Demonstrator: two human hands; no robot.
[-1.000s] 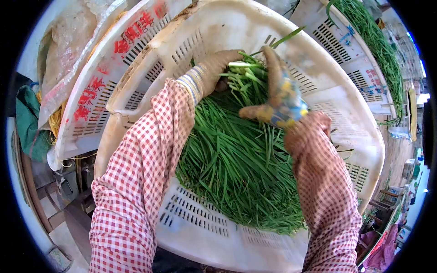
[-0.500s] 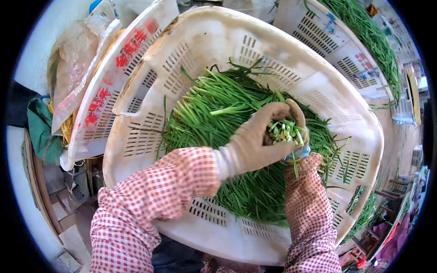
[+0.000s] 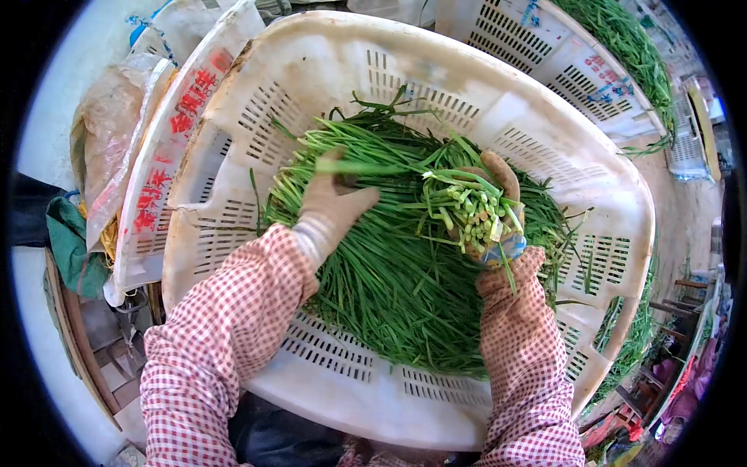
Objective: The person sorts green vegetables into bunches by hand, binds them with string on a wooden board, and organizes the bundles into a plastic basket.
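Note:
My right hand [image 3: 506, 183], gloved, is closed around a bundle of garlic chives [image 3: 482, 210], with the cut pale ends facing me. A blue-and-white patch shows on the glove by the wrist. My gloved left hand [image 3: 334, 202] is over the left side of the chive pile [image 3: 389, 288]. A blurred green stalk [image 3: 362, 167] crosses its fingertips and seems caught between them, while the thumb stands apart. The pile lies in a large white slotted plastic basket [image 3: 311, 54], its pale ends mostly toward the upper left.
A white basket with red writing [image 3: 187, 117] leans at the left, beside plastic sacks [image 3: 109, 128] and a green cloth [image 3: 74, 249]. Another white basket [image 3: 537, 47] stands at the upper right, with more greens [image 3: 622, 47] next to it. Wooden racks [image 3: 692, 303] stand at the far right.
My left hand has left the bundle and moved left over the pile, where a stalk now crosses its fingers. My right hand still grips the bundle, whose cut ends are more exposed.

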